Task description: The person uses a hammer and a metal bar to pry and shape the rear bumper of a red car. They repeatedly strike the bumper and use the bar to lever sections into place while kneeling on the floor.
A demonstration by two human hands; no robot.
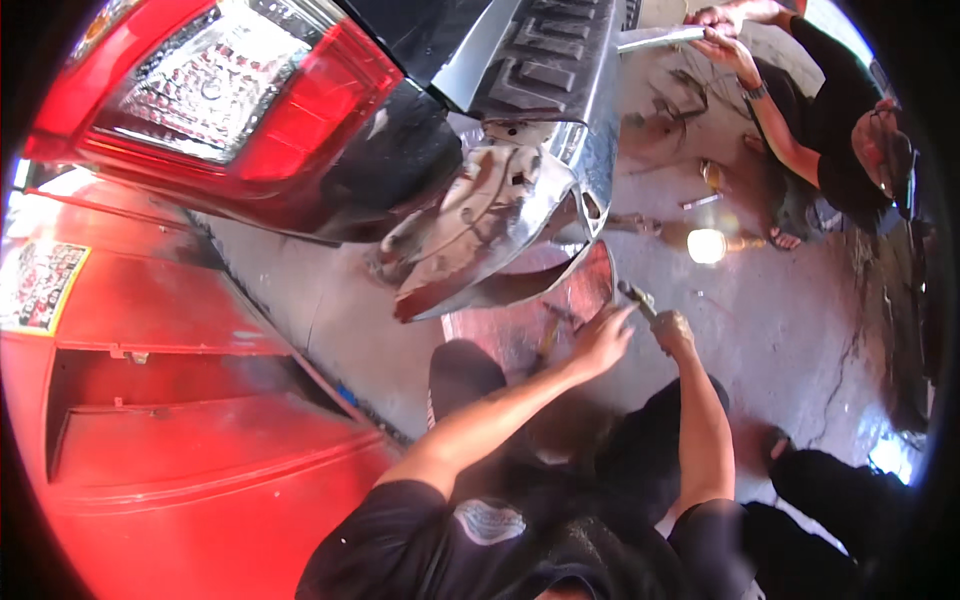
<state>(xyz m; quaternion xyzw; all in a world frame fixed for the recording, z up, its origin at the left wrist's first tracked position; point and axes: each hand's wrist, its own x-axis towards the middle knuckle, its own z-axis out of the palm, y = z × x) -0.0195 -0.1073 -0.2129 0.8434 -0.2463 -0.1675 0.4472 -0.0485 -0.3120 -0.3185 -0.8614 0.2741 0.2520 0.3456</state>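
My right hand [672,328] grips a hammer [638,298] by its handle, its head just right of a curved, thin metal edge. My left hand [602,342] is closed beside that edge, left of the hammer; what its fingers hold is too small to make out. Above both hands hangs the crumpled, torn end of a truck's metal bumper [480,230], below a red and clear tail light [330,110]. Under the bent metal lies a reddish sheet or board [480,330] with tools on it, partly hidden by my arm.
A red metal cabinet [170,470] stands along the left. At upper right a co-worker [820,120] holds a long pale bar [660,38]. A lit work lamp [707,245] and scattered tools lie on the concrete floor [760,340]. Someone's dark-clad leg [820,480] is at lower right.
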